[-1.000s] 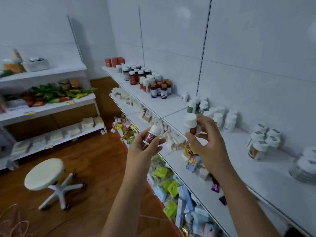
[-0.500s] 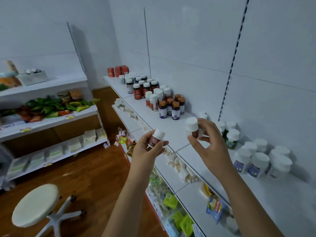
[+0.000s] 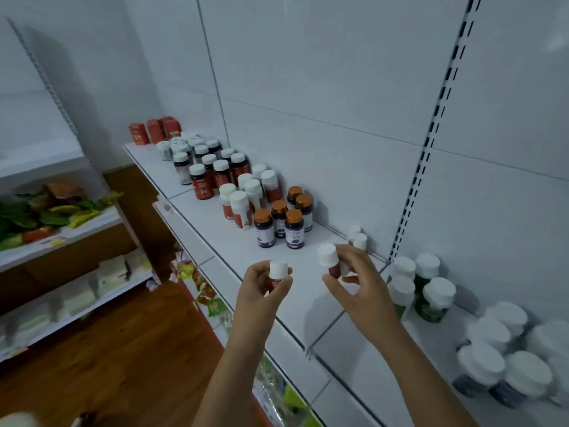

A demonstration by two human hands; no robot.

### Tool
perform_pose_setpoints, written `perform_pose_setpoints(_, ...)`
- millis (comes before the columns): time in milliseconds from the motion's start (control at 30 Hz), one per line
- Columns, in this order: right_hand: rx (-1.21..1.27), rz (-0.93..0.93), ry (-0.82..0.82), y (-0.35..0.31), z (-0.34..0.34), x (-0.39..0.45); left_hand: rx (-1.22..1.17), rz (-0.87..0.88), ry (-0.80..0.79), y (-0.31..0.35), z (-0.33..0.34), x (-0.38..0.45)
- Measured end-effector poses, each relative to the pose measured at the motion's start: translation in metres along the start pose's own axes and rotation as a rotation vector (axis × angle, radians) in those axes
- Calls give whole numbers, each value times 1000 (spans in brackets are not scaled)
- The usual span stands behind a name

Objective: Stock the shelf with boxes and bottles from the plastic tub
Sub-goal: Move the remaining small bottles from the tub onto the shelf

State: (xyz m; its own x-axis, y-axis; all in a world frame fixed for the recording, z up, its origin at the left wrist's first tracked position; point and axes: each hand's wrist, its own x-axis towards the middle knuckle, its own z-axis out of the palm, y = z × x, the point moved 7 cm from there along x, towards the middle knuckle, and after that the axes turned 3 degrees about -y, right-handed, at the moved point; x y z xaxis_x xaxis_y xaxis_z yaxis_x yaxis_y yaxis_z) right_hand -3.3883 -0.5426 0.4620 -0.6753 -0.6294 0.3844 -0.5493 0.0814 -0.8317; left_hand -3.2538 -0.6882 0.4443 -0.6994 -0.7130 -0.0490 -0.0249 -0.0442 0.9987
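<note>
Bottles in transit: two small red-brown bottles with white caps, one per hand, held over the bare middle stretch of the top shelf (image 3: pixel 295 303). The left hand (image 3: pixel 261 291) grips the left bottle (image 3: pixel 278 272) with fingers and thumb curled round its body. The right hand (image 3: pixel 357 285) pinches the right bottle (image 3: pixel 328 260) between thumb and fingertips just below the cap, the remaining fingers loosely spread. Neither bottle touches the shelf yet.

Stock already placed: two matching white-capped bottles (image 3: pixel 358 240) stand just beyond the right hand, against the back panel (image 3: pixel 338 87). Further left stand the orange-capped bottles (image 3: pixel 281 224), then rows of white-capped bottles (image 3: pixel 246 195), and red boxes (image 3: pixel 154 131) at the far end. Green bottles (image 3: pixel 431 291) stand to the right.

Status, as a judgement: stocking is well advanced; these two bottles remain to be set down, probably beside the matching pair. The plastic tub is out of view, so the remaining quantity cannot be determined.
</note>
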Motion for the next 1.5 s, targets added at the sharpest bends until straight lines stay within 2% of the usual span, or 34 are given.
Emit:
perform_pose_setpoints(133, -103, 132, -3, 41, 13, 5, 141, 38, -138, -14, 14, 49)
perform_pose_setpoints(333, -293, 263, 4, 92, 33, 1, 397, 200, -455, -41, 34, 114)
perform_pose_setpoints(600, -444, 468, 144, 79, 41, -4, 513, 349, -843, -61, 52, 149)
perform_pose_setpoints(833, -425, 485, 416, 59, 50, -7, 638, 564, -895, -74, 43, 165)
perform_pose_setpoints(967, -388, 541, 591, 55, 42, 5, 602, 589, -941, -71, 50, 173)
perform_pose_setpoints(1100, -330, 626, 675, 57, 35, 21, 568, 586, -972, -68, 69, 177)
perform_pose_setpoints(1233, -420, 638, 679, 66, 30, 40, 561, 612, -983, -65, 94, 183)
perform_pose_setpoints(1500, -645, 722, 503, 96, 22, 57, 659, 612, -896, -76, 138, 204)
